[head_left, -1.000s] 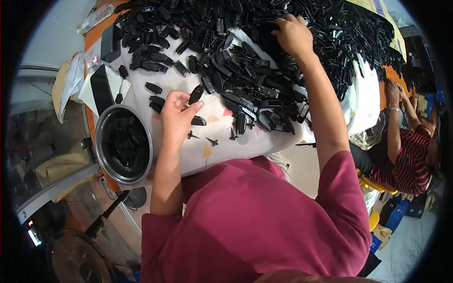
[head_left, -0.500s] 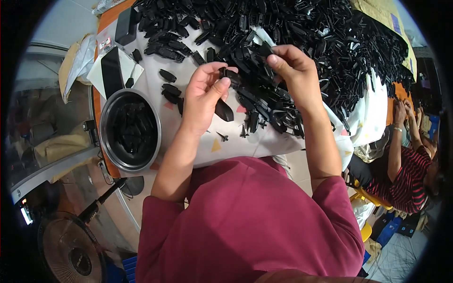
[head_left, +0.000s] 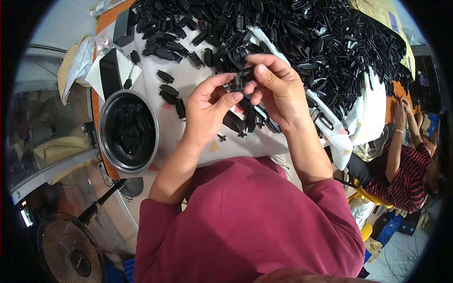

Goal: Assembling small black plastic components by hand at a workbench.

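The left fingers (head_left: 230,100) are pinched, thumb against fingertips, on a ribbed black piece (head_left: 235,86), and from my end it looks like a small frame with narrow raised parts and a dull sheen. The right fingers (head_left: 272,62) are drawn in just as narrowly at its 1 o'clock, holding a darker black part (head_left: 246,72); I see a rounded outline, but much of it is covered. The two parts overlap in my view, and I cannot tell whether they touch. Both sit in front of the chest, above the bench (head_left: 245,150) with its pale, patterned cloth.

Taking the ribbed piece as my clock centre, I find a long, smooth dark shell (head_left: 233,121) at 6 o'clock, partly hidden by the left thumb, and a small black pin (head_left: 222,138) just past it toward 7. At 9 o'clock lie a few loose black shells (head_left: 165,76), oval and low. The great heap of black parts (head_left: 311,40) spreads from 11 round to 3. A steel bowl (head_left: 127,170) stands at 8, black parts inside. Farther out, I have a dark flat slab (head_left: 111,74) at 9, a fan (head_left: 71,250) between 7 and 8, and a co-worker in a striped top (head_left: 401,174) near 4.
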{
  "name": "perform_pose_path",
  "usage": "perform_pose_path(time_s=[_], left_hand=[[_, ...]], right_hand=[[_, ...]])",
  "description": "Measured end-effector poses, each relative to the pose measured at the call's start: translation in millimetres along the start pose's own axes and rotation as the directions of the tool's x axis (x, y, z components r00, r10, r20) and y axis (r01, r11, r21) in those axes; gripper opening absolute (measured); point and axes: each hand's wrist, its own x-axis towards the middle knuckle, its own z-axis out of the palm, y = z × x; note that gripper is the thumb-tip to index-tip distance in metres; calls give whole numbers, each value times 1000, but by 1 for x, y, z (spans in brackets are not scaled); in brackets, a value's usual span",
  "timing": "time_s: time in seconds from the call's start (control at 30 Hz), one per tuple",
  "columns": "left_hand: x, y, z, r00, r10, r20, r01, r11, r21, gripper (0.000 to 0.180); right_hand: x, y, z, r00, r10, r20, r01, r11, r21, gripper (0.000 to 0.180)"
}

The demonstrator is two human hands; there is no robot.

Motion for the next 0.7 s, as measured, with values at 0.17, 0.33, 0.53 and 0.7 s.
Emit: perform_pose_path(time_s=[0.17, 0.33, 0.53, 0.7], left_hand=[[1, -2, -5, 984, 166, -65, -150, 967, 206, 29], [-4, 6, -2, 997, 70, -17, -69, 996, 59, 31], [-1, 27, 1, 972, 232, 42, -236, 954, 183, 31], [0, 21, 0, 967, 244, 79, -256, 939, 230, 29]], right_hand=[[-9, -5, -1, 993, 112, -26, -114, 985, -133, 16], [-13, -9, -8, 988, 146, -46, -151, 980, -130, 12], [-16, -2, -17, 991, 80, -110, -88, 994, -66, 11], [-26, -10, -7, 1000, 20, -1, -20, 999, -31, 14]])
